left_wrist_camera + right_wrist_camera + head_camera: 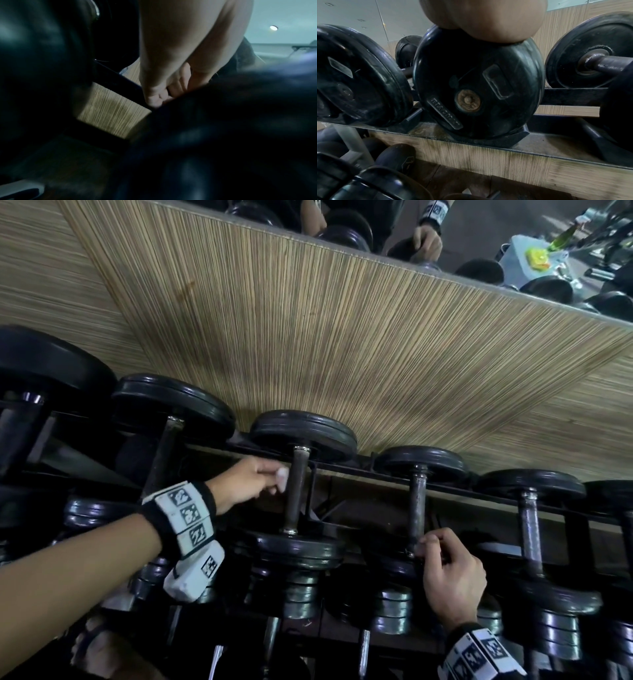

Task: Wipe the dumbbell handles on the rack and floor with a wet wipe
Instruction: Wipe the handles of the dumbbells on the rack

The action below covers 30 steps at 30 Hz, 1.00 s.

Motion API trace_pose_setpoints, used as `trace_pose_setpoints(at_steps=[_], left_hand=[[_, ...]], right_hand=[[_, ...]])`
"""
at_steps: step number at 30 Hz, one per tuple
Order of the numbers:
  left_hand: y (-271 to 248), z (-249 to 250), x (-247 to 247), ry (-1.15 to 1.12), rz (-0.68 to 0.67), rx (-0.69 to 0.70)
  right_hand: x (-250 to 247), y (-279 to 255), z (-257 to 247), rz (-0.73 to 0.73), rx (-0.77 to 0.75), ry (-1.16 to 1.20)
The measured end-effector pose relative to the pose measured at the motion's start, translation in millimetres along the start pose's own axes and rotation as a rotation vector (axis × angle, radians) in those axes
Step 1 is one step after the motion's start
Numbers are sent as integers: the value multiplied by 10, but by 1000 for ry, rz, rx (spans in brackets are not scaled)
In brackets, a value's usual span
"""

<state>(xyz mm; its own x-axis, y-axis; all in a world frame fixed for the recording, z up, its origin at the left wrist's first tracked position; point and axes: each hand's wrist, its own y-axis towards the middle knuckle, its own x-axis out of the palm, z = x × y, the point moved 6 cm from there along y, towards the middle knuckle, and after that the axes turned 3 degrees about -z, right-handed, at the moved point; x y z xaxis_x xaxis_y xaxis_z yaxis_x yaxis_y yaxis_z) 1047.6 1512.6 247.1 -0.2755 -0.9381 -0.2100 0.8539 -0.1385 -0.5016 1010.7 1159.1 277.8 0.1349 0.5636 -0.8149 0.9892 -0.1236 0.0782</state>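
Note:
Black dumbbells lie in a row on the rack rail [376,471]. My left hand [274,479] pinches a small white wet wipe [283,478] and holds it against the left side of a dark dumbbell handle [297,494], near its far end. The left wrist view is blurred and shows only that hand's [159,94] curled fingers against dark shapes. My right hand [435,546] curls over the near plate of the neighbouring dumbbell, fingertips at the near end of its handle [418,501]. In the right wrist view its palm [488,20] rests on top of that plate [479,88].
A striped wooden wall panel [342,337] stands right behind the rack, with a mirror [513,251] above it. More dumbbells sit to the left [171,405] and right [529,508]. A lower tier of smaller dumbbells [298,594] lies beneath my hands.

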Motion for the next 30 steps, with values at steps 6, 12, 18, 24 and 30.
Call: trace_pose_setpoints(at_steps=[6,12,18,24,30], left_hand=[[91,115,50,-14,-44,-31],[-102,-293,254,45,-273,-33],[37,-125,154,94,-117,-14],[171,205,10,35,-46,14],[-69,-203,252,16,-210,-79]], right_hand=[[-17,3,0,-6,11,-1],[-23,0,-3,1,-11,-1],[-29,3,-11,-6,-21,11],[-43,2,-27,7,-33,23],[-55,-4,-44,15,-46,29]])
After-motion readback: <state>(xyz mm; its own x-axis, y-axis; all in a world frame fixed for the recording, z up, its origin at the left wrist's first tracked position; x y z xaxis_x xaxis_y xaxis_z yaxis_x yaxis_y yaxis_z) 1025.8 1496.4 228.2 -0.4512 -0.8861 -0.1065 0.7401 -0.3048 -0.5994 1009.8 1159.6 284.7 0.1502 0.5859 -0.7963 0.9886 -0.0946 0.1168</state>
